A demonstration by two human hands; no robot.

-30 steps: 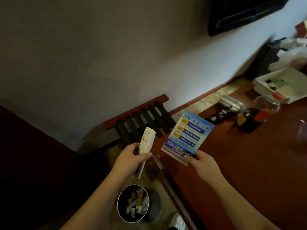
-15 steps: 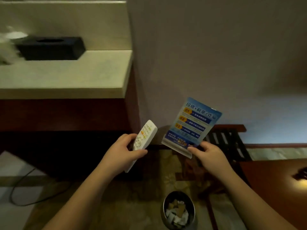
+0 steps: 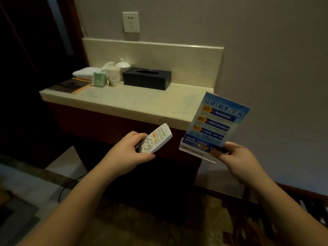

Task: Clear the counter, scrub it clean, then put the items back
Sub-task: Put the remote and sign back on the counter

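My left hand [image 3: 129,150] grips a white remote control [image 3: 156,138] by its lower end, buttons up, in front of the counter's edge. My right hand [image 3: 234,157] pinches the clear base of a blue sign in an acrylic stand [image 3: 215,124], held upright just right of the counter's near corner. The cream stone counter [image 3: 142,103] lies ahead, bare across its front and right part. At its back stand a black tissue box [image 3: 147,78], a paper cup [image 3: 113,77], a green packet [image 3: 98,79], a white folded cloth [image 3: 85,72] and a dark folder [image 3: 70,86].
A wall socket [image 3: 131,22] sits above the stone backsplash [image 3: 159,57]. Dark wood cabinet [image 3: 106,126] under the counter, a black cable [image 3: 69,187] on the floor at left, patterned carpet [image 3: 142,228] below my arms. A dark slatted rack [image 3: 314,210] shows at the lower right.
My view has swung left from the dark wooden table and bin to face the cream counter. Both hands have carried the remote and the sign up to its front edge.
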